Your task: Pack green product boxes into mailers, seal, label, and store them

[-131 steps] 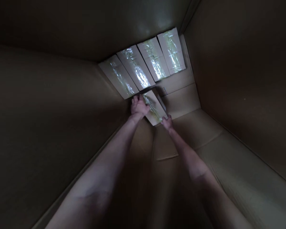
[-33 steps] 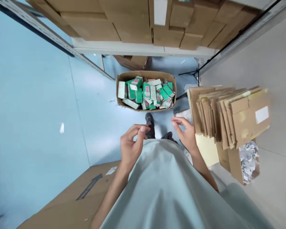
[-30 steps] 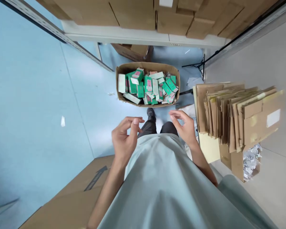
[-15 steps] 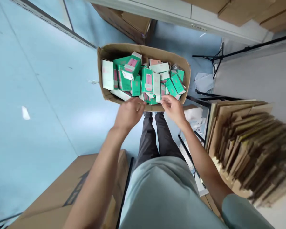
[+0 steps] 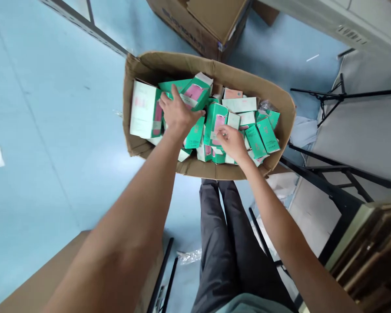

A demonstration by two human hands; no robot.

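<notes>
A large cardboard box (image 5: 211, 65) holds several small green, pink and white cartons. My left hand (image 5: 177, 111) is over the left half of the box with its fingers spread, beside a green carton with a pink panel (image 5: 197, 92). My right hand (image 5: 231, 141) is at the middle of the box, thumb and fingertips drawn together at the lower part of another green and pink carton (image 5: 215, 124); whether they grip it is unclear. To the left stands a wide white carton (image 5: 143, 111); two green cartons (image 5: 267, 134) lean at the right.
Beyond the box is a brown carton (image 5: 202, 26) on the blue floor. Black metal legs (image 5: 332, 191) and stacked flat cardboard (image 5: 374, 248) stand at the right. Another large carton (image 5: 58, 265) is at the lower left, and clear plastic (image 5: 189, 256) lies near my legs.
The view has come closer to the box. Both hands have moved from its near edge to over the cartons, and my left hand's fingers have spread.
</notes>
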